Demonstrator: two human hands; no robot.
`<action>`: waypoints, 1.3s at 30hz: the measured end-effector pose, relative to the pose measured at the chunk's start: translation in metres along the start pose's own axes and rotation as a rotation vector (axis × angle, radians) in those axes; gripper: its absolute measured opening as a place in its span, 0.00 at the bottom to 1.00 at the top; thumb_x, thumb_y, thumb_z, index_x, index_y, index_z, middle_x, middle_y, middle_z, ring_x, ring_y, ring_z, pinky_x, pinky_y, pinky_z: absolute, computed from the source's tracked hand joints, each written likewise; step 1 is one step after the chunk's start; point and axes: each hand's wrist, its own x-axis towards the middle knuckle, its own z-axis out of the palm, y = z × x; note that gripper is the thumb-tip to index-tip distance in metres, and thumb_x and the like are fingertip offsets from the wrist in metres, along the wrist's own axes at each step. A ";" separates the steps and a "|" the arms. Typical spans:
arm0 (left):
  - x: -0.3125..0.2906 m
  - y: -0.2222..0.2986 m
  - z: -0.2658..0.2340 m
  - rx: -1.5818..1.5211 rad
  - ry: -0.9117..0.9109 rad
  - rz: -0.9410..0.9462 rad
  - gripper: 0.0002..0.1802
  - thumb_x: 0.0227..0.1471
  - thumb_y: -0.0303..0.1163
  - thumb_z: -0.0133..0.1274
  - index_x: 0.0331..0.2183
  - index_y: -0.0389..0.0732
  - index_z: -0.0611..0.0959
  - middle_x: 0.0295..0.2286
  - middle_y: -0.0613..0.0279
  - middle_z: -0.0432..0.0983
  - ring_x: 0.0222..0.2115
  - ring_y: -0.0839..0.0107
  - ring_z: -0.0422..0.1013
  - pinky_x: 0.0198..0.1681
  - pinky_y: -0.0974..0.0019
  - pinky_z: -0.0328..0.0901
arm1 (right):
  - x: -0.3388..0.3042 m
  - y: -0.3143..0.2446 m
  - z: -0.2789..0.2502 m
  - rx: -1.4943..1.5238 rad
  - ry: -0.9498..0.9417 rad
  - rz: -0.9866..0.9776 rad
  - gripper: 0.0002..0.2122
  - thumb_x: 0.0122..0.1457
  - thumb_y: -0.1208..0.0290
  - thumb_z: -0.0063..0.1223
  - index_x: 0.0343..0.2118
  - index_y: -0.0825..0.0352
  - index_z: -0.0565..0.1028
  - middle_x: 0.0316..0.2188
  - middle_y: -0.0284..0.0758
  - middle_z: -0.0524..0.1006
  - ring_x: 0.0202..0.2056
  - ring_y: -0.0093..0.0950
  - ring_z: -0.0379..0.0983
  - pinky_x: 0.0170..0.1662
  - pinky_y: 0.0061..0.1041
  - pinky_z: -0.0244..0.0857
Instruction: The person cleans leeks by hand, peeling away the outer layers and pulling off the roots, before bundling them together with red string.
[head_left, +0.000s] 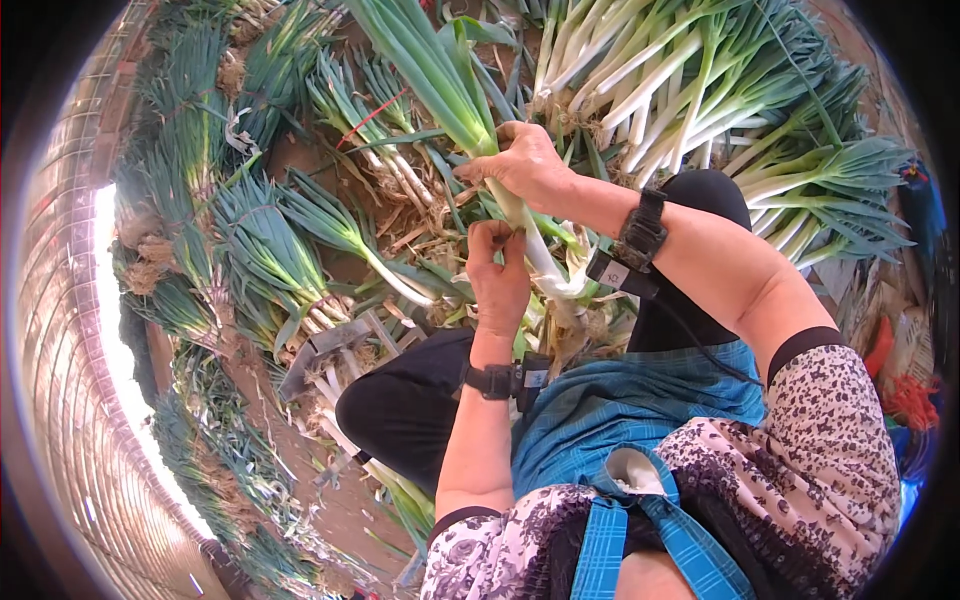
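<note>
Leek [455,90]: 1 long green-and-white stalk runs through the middle of the view, its long axis going from the leafy fan at 11 o'clock down to the white root end at about 5 o'clock of the hands. It sits between the 2 hands, above the lap, and nothing shows whether it rests on anything.

The right hand [525,165] is the nearer to the leaves: it is closed round the stalk where green turns to white, fingers wrapped over the top. The left hand [498,275] lies just below it, at 7 o'clock from the right, fingers curled and pinched on the outer skin beside the white shaft [540,255]; the exact grip of the fingertips is hard to make out. Both wrists carry dark straps with small boxes.

Around them, going down in size: the arched tunnel frame [70,330] curves along the 9 o'clock rim, bright with daylight. A big heap of cleaned leeks [700,80] lies at 1 o'clock, white shafts outward. Untrimmed bundles [270,250] with rooty ends lie on bare soil from 8 to 11 o'clock. A blue checked apron [620,400] covers the lap at 6 o'clock. A grey metal blade tool [325,345] lies at 8 o'clock, near the left knee.
</note>
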 end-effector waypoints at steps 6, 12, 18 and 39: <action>-0.016 -0.008 -0.004 -0.317 -0.011 -0.197 0.06 0.54 0.25 0.49 0.34 0.36 0.69 0.25 0.61 0.71 0.23 0.72 0.66 0.28 0.70 0.62 | 0.012 -0.003 -0.003 -0.099 0.184 -0.058 0.19 0.40 0.67 0.68 0.31 0.74 0.73 0.22 0.36 0.76 0.23 0.22 0.72 0.28 0.23 0.66; -0.026 0.007 -0.001 0.390 -0.170 0.050 0.14 0.54 0.36 0.50 0.34 0.35 0.67 0.24 0.42 0.73 0.24 0.46 0.71 0.25 0.54 0.64 | 0.014 -0.001 -0.001 -0.035 0.226 -0.152 0.17 0.42 0.69 0.66 0.31 0.74 0.73 0.22 0.36 0.76 0.23 0.22 0.72 0.28 0.23 0.67; -0.044 0.018 -0.008 0.736 -0.416 0.150 0.10 0.53 0.35 0.50 0.28 0.39 0.72 0.15 0.49 0.72 0.20 0.48 0.72 0.23 0.50 0.65 | 0.032 -0.009 -0.016 0.089 0.323 -0.266 0.17 0.43 0.69 0.66 0.30 0.75 0.72 0.20 0.35 0.75 0.22 0.23 0.71 0.26 0.23 0.66; -0.010 0.093 -0.030 -0.334 -0.166 0.058 0.26 0.54 0.32 0.51 0.52 0.33 0.66 0.44 0.51 0.69 0.38 0.69 0.68 0.41 0.68 0.66 | 0.041 -0.034 -0.074 0.938 -0.253 0.167 0.12 0.61 0.59 0.41 0.33 0.64 0.59 0.21 0.34 0.64 0.17 0.22 0.60 0.19 0.25 0.61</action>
